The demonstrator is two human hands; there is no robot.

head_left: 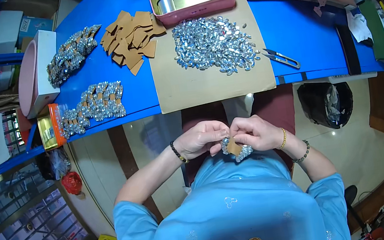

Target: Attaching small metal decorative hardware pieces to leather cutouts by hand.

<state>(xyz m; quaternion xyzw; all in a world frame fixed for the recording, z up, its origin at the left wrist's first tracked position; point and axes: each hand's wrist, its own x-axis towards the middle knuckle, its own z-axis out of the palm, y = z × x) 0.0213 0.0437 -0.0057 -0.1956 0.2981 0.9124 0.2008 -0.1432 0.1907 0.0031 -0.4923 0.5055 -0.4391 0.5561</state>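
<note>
Head view, the only one I have on my feed. The beaded card (233, 148), a tan piece edged with silvery beads, is held in front of the blue shirt (243, 197), above the lap and off the table (302, 29). I find the right hand (256, 132) pinching it, thumb laid over the card. The left hand (203, 138) has its fingertips drawn together at the card's left edge; I cannot tell whether they grip the card, a bead or a thread.

Risks, in my judgement. The right thumb appears to carry most of the hold; should it slacken, the card could turn or drop to the lap or floor, with nothing beneath to catch it. Pressing hard on the beaded rim could bend the card or work a bead loose.

On the table, the loose beads (213, 45) lie spread on a tan board (168, 96), with no rim at the near edge that I can see; a sleeve or knock could scatter them. The snips (282, 58) rest just beside the heap, points toward it: a careless reach could meet the tips. The plain card pieces (130, 37) lie in a loose overlapping pile that a brush could topple.
</note>
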